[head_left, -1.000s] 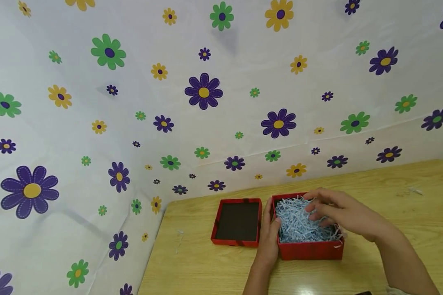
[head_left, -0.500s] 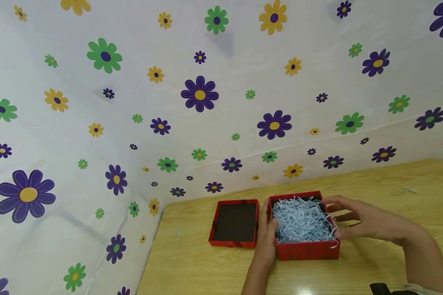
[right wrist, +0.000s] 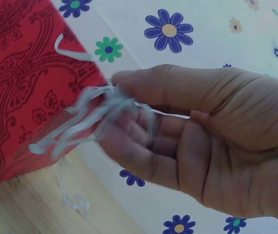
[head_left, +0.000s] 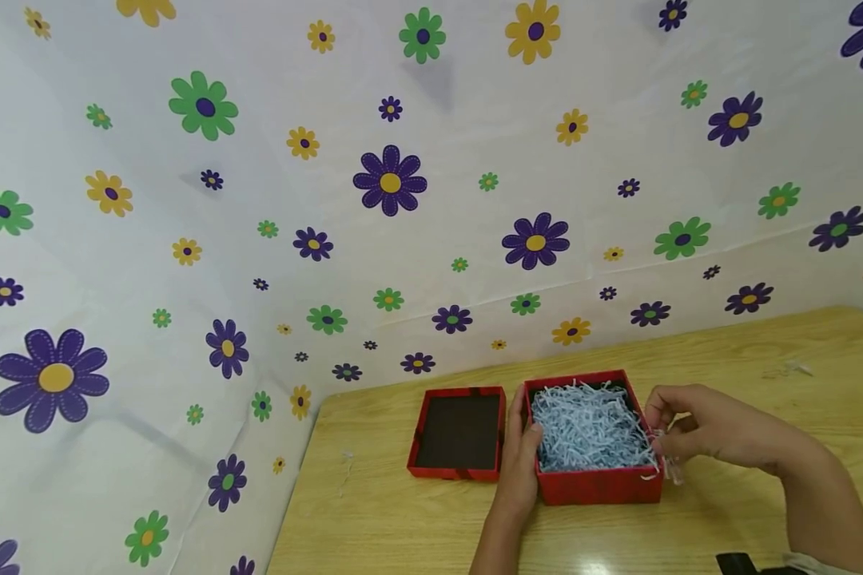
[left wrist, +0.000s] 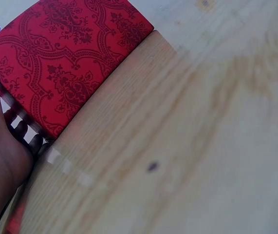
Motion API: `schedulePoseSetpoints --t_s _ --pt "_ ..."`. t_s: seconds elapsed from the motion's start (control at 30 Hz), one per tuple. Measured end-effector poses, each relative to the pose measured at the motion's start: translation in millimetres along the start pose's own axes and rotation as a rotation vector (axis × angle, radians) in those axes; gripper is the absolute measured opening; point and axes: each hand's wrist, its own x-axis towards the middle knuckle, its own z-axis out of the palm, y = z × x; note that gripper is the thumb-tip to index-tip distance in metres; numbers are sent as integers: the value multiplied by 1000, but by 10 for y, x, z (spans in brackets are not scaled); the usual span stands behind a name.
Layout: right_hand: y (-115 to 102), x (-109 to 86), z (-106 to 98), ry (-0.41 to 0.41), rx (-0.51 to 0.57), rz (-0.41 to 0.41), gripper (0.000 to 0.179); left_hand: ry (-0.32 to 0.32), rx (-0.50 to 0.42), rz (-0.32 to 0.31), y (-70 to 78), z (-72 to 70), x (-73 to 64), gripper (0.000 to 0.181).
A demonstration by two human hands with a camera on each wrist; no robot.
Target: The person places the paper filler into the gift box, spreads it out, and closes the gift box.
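Strands of shredded paper, partly blurred, pinched between thumb and curled fingertips of the right hand, the grip almost closed, with loose ends trailing from the tips in front of the patterned outer wall of a red box. Box just left of the right hand and directly right of the left hand, between the two, upright and uncovered on the wooden table. Pale-blue paper filling inside it, heaped close to the rim, a few ends spilling over the edge nearest the right fingertips. Left hand laid along the left wall of the box, fingers extended and touching, thumb tip up at the rim. Shallow red lid just left of the left hand, dark inside facing up. Thin stray piece on the wood farther left of that hand, past the lid; more pale scraps beyond the right hand, off to its right. Flowered cloth ahead of both hands, behind the table, and round to the left. Light sleeve back along the right forearm, with a dark object beside it, too cut off to identify.
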Motion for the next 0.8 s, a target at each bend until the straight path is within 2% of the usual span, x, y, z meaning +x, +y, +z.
schedulePoseSetpoints --t_s 0.13,0.37,0.47,0.6,0.7,0.8 --pt "-86 -4 14 78 -50 -32 19 1 1 3 9 -4 -4 62" --pt "-228 159 192 203 -28 -90 16 8 -15 -14 1 -8 -7 61" --pt "-250 275 309 187 -34 -101 17 11 -13 -18 -3 -9 -14 61" --pt "-270 378 424 126 -114 -92 19 4 -20 -10 12 -6 -15 60" --pt "-295 396 458 94 -175 -86 22 -3 -26 1 28 -3 -12 60" --pt "-331 375 448 106 -201 -100 25 -7 -22 4 32 -4 -7 60"
